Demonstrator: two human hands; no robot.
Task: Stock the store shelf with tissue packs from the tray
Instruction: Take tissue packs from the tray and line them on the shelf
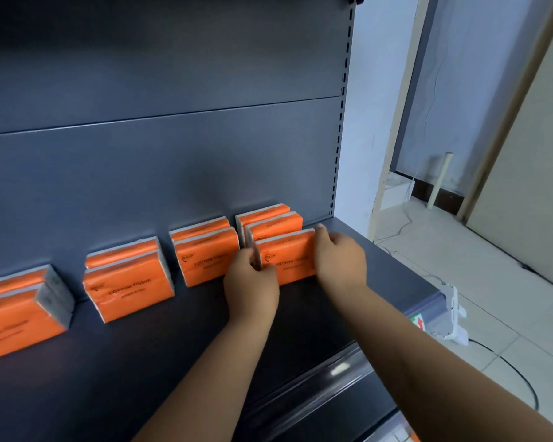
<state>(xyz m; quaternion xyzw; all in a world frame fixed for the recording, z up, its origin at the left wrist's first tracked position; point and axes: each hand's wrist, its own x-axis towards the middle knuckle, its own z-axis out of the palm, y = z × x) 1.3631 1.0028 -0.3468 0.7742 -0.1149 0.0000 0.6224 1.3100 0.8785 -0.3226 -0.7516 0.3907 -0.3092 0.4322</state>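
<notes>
The front pack (286,261) stands on its long edge on the shelf (134,362), orange face toward the person, its long axis running left to right along the shelf. It is the foremost of the rightmost row, with two more packs (275,223) upright close behind it and a bare strip of shelf in front.

The pack lies between the two hands, one at each short end. The left grip (253,283) sits in the gap between this pack and the neighbouring row (205,260), fingers curled round the pack's left end and clamped on it. The right grip (340,258) is against the right end near the top corner, but it is blurred — whether it clasps the end or only presses on it I cannot tell.

Neither hand is clearly nearer; both are already on the pack. Any squaring-up likely turns on pushing it straight back along the row — toward the packs behind — while keeping its face parallel to theirs.

The tray is not in view.
</notes>
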